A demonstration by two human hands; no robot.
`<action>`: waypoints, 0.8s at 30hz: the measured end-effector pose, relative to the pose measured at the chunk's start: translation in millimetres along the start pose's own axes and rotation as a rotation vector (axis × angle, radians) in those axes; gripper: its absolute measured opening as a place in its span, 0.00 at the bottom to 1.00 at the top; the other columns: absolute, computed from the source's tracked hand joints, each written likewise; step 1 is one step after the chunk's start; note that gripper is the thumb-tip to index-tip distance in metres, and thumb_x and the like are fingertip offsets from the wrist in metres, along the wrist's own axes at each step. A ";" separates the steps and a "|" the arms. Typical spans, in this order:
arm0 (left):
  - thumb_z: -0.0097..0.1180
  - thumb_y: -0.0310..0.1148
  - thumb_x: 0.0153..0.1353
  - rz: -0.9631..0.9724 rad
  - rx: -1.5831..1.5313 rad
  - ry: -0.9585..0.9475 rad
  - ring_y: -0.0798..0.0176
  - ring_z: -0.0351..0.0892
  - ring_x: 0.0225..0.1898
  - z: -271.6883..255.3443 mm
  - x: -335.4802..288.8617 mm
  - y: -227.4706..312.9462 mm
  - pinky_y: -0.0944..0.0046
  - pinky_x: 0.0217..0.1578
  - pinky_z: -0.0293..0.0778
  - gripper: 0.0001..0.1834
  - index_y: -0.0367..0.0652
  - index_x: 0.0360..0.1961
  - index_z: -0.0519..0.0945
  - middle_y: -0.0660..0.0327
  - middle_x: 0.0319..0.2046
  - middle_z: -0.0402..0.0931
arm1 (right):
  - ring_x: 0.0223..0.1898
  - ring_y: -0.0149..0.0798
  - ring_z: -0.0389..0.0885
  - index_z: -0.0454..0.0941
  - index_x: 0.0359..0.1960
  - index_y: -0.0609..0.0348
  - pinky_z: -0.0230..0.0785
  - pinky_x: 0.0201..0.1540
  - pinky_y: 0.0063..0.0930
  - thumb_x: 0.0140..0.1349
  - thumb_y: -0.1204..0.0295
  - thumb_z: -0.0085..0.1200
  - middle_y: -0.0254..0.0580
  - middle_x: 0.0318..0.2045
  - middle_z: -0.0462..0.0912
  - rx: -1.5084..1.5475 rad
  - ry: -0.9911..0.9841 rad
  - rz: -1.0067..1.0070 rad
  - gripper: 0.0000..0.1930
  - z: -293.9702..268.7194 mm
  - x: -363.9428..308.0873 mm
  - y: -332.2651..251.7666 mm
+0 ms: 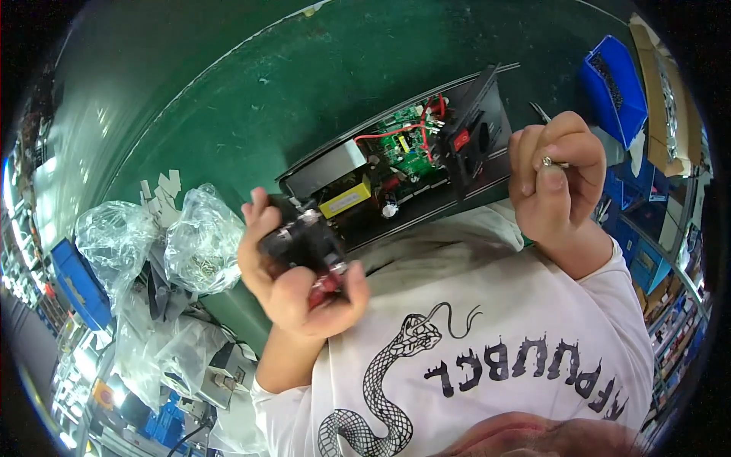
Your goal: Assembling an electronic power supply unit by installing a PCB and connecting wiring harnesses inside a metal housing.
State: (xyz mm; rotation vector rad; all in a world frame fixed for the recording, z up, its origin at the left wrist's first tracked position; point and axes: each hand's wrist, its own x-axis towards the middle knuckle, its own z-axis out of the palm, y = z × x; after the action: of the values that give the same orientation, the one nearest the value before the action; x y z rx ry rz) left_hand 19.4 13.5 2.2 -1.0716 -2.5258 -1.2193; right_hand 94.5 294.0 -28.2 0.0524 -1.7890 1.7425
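Observation:
My left hand [293, 297] is closed around a blurred black part [304, 242] with red on its lower end; its exact kind cannot be made out. Over on the right, my right hand [560, 183] pinches a small shiny metal piece [548, 161], perhaps a screw, between thumb and forefinger. Between both hands lies an open black case [449, 190] with a green circuit board [407, 137], red wires [388, 133] and a yellow-wrapped component [345, 199]. Its tilted end panel [480, 141] carries a red rocker switch [461, 140].
The case rests on a green work surface [297, 84]. A blue bin [615, 95] of small dark parts and a cardboard box [666, 99] stand at the far right. Clear plastic bags [202, 244], white slips [162, 196] and a blue tray [80, 286] are at the left.

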 end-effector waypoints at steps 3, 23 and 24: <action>0.69 0.29 0.42 -0.002 0.015 -0.028 0.17 0.67 0.60 9.5 3.7 6.7 0.23 0.62 0.58 0.25 0.46 0.34 0.63 0.34 0.56 0.64 | 0.32 0.27 0.67 0.71 0.43 0.67 0.62 0.34 0.19 0.63 0.82 0.51 0.44 0.36 0.73 0.039 -0.034 -0.027 0.08 -1.8 -1.4 2.0; 0.74 0.33 0.40 -0.029 0.253 -0.150 0.32 0.69 0.63 4.1 35.8 32.4 0.30 0.61 0.64 0.19 0.42 0.22 0.70 0.44 0.56 0.71 | 0.26 0.31 0.68 0.74 0.39 0.64 0.60 0.28 0.24 0.58 0.83 0.52 0.44 0.31 0.75 -0.211 -0.242 -0.002 0.08 7.8 14.1 -19.2; 0.76 0.34 0.40 0.023 0.230 -0.121 0.32 0.69 0.63 5.3 37.2 23.3 0.31 0.60 0.65 0.22 0.41 0.22 0.69 0.43 0.56 0.71 | 0.26 0.33 0.70 0.75 0.37 0.63 0.62 0.27 0.26 0.57 0.83 0.54 0.43 0.31 0.75 -0.246 -0.244 -0.012 0.07 9.4 15.5 -18.9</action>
State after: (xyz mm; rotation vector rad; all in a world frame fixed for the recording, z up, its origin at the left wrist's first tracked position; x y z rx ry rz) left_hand 8.2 47.2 28.5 -1.1459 -2.6535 -0.8553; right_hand 86.8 289.2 -3.6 0.1788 -2.1635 1.5485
